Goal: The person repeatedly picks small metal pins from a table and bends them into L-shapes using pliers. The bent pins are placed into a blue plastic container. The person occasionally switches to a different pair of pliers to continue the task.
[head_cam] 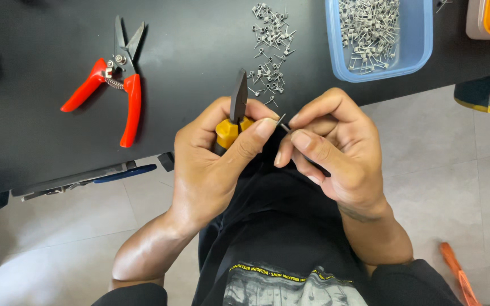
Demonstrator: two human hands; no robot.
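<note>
I see a thin wire piece (282, 123) pinched in my right hand (336, 153) fingers, just off the table (41, 130) edge; my left hand (214, 158) grips yellow-handled pliers (235, 116). It could slip and drop into my lap. One red cutter (112, 85), one blue tray (421, 34), parts too many to count.

table (41, 130): matt black, smooth | snips (114, 79): glossy red plastic grips, metal blades | pliers (235, 113): dark matt metal, yellow plastic | tub (421, 39): blue plastic | clips (270, 45): bare grey metal

Red-handled snips (114, 79) lie on the black table (41, 130).
</note>
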